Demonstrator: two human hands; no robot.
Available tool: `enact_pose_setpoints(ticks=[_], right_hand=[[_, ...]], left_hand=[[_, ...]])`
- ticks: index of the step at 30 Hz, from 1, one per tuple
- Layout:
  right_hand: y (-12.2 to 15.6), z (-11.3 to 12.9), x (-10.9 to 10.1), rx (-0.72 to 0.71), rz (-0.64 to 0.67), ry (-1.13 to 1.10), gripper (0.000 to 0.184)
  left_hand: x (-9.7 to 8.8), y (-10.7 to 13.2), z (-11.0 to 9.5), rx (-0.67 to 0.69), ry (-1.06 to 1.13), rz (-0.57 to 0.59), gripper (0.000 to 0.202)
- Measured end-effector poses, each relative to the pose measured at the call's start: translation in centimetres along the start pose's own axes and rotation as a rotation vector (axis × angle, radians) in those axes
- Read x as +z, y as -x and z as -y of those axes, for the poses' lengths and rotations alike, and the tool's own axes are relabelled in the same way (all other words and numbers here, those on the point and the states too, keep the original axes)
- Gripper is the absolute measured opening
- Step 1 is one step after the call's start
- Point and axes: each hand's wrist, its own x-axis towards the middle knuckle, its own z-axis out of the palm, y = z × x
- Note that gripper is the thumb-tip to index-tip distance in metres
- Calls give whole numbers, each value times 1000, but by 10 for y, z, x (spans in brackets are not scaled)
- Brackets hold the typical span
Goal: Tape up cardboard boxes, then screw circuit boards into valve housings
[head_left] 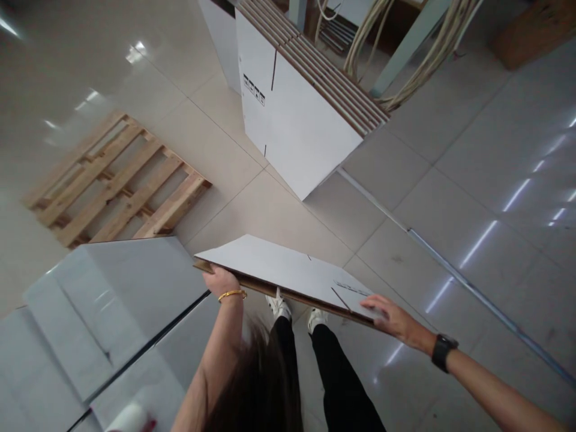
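Note:
I hold a flattened white cardboard box (279, 270) level in front of me, above my feet. My left hand (219, 280), with a gold bangle on the wrist, grips its near left edge from below. My right hand (392, 318), with a black watch on the wrist, lies on the box's right end with fingers curled over the edge. Brown corrugated edges show along the near side of the box.
A stack of flattened white boxes (297, 114) stands upright on the tiled floor ahead. A wooden pallet (112, 180) lies to the left. Assembled white boxes (103, 324) sit at my lower left. Cables (418, 66) hang at the back.

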Motion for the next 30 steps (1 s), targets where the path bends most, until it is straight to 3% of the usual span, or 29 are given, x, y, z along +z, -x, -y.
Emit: enact_pose_setpoints(ticks=[3,5,9,13,17,20,26,30], right_hand=[[0,-5,-10,175,-84,85,48],[9,-1,-6,138,-21,124,52],[36,14,28,-4,101,158,57],[59,23,72,-59,180,143,60],[74,23,90,-77,146,186,67],[75,13,75,-54,113,259,57],[59,2,13,-24,125,453,36],[54,9,-3,95,57,491,30]], left_hand=[[-5,-3,0,-13,6,27,43],[-13,-4,2,-21,3,66,42],[-27,-1,10,-39,-11,85,40],[-25,6,19,-144,-55,52,37],[-21,13,29,-234,-98,53,33],[-22,15,31,-173,-131,64,29],[-36,21,19,30,-269,176,21],[-43,27,8,167,-393,271,23]])
